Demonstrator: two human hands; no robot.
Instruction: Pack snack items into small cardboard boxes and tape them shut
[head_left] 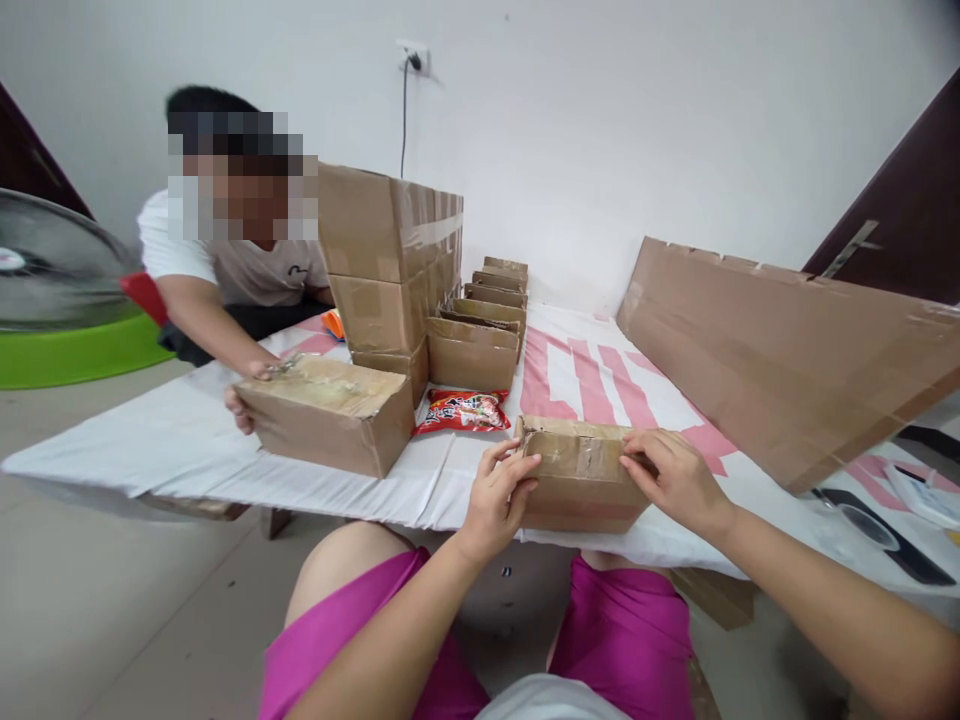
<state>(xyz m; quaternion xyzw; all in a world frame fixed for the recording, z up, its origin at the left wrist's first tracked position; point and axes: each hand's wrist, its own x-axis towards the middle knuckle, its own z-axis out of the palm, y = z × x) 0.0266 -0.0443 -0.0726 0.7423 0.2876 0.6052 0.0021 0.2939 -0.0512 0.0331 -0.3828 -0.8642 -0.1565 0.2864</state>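
A small brown cardboard box [577, 480] sits at the near edge of a low table covered with a white and pink sheet [187, 440]. My left hand [496, 500] grips its left end, fingers curled over the top flap. My right hand [675, 478] presses on the right part of the top, fingers bent over the flap. Just behind the box lies a red snack packet [461, 411].
Across the table a person holds a larger taped box [330, 412]. Stacked boxes [390, 265] and a row of open boxes [480, 330] stand at the back. A big flat cardboard sheet [787, 350] leans at the right. A fan [52, 260] stands at the left.
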